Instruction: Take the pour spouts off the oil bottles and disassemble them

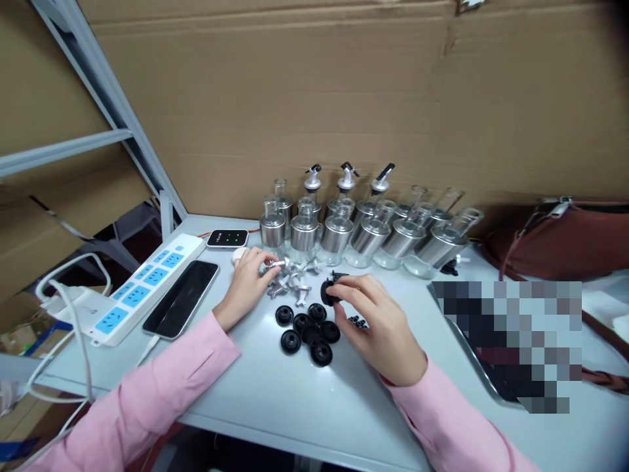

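Note:
My left hand (251, 276) pinches a silver pourer spout (279, 263) at the edge of a pile of similar silver spouts (301, 295). Between the thumb and fingers of my right hand (381, 321) is a black ribbed stopper (327, 292), held on its side just above the table. Several round black stoppers (322, 353) lie in a cluster between my forearms. Tiny black parts (358, 321) sit partly hidden behind my right thumb. A row of glass bottles with steel sleeves (338, 236) stands behind the spouts; three at the back carry fitted pourers (346, 178).
On the left of the table (275, 406) are a white power strip (142, 288), a phone (181, 298) with a cable, and a small black device (227, 238). To the right lie a dark, partly pixelated tablet (481, 354) and a brown bag (565, 242). Cardboard (314, 85) walls the back.

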A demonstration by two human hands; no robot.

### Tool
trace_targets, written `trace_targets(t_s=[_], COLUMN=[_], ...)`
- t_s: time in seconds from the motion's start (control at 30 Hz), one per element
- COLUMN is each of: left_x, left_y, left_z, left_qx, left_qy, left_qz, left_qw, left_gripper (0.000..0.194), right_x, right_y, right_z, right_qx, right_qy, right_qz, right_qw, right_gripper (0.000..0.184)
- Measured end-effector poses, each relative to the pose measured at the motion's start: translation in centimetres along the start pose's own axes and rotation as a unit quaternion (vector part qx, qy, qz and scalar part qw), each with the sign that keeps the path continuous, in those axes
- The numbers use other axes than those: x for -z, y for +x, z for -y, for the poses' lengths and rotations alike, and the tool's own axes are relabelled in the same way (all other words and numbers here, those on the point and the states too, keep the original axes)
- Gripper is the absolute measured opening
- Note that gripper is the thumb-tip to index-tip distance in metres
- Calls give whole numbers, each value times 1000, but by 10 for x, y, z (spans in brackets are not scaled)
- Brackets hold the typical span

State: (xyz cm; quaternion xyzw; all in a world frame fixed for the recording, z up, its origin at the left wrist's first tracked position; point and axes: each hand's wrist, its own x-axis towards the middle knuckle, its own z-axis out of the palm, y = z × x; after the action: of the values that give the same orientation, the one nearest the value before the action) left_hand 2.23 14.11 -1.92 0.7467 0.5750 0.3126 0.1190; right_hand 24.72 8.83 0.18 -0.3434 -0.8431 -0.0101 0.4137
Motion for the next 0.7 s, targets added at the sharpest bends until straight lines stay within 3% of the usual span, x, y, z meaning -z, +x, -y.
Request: trace_targets(t_s=[0.17, 0.3, 0.53, 0.7], left_x=[-3, -4, -5, -5], left_y=[0, 0, -1, -2], left_z=[1, 1, 4, 4], left_qx=[0, -4, -23, -22], left_qy=[7, -13, -53, -51], left_qz=[6, 2, 9, 11], left_qw=[1000, 1000, 998, 998], left_gripper=[8, 9, 8, 9], right_x=[-4, -6, -6, -4], right_y=[-3, -6, -3, -3], right_z=[-1, 0, -1, -2], right_qx=[5, -2, -42, -79], right_qy=[16, 34, 69, 67], right_qz=[117, 175, 189, 231], right_qw=[993, 984, 979, 967], right_gripper=[30, 36, 25, 26])
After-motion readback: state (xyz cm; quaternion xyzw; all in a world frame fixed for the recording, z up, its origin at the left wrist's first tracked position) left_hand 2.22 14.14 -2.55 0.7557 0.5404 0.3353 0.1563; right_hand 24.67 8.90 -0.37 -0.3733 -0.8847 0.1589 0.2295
